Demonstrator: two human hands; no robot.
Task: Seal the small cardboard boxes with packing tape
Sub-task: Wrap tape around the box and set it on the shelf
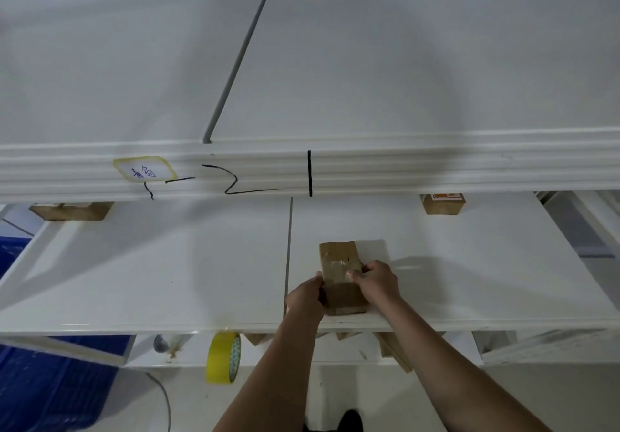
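Observation:
A small brown cardboard box (339,257) lies on the white shelf (167,264) near its front edge, with clear packing tape across its top. My left hand (307,295) grips the box's left side. My right hand (377,280) rests on its right side, fingers pressed on the taped top. A yellow roll of tape (224,358) hangs just below the shelf's front edge, left of my left forearm.
An upper white shelf (402,79) juts out above, its front edge marked in black pen with a yellow-rimmed label (144,169). Two more cardboard boxes (443,203) (72,211) sit at the back. More cardboard pieces (396,347) lie under the shelf. A blue crate (50,391) stands lower left.

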